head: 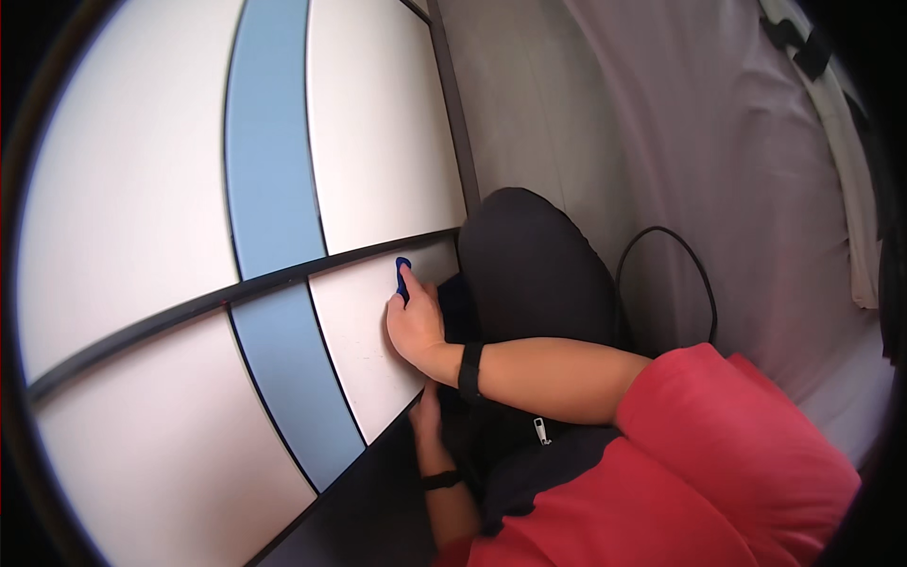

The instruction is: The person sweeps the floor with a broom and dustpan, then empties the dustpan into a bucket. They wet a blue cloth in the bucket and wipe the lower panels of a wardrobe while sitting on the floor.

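My right hand (418, 322) is closed around a small dark blue object (403, 273) and holds it against the lower white panel (354, 347). The index finger lies along this object, whose kind I cannot tell. My left hand (427, 411) is lower down, by the bottom edge of the same panel; its fingers are mostly hidden behind the edge and my right wrist. Light blue stripes (269, 142) run down the white panels, edged with thin black lines. A dark strip (283, 274) crosses between the upper and lower panels.
My knee in dark trousers (531, 262) is close to the right of the panel. A black cable (659, 228) loops beside it. Greyish fabric (708, 142) hangs or lies at the right, with a pale strap-like strip (843, 156) near the rim.
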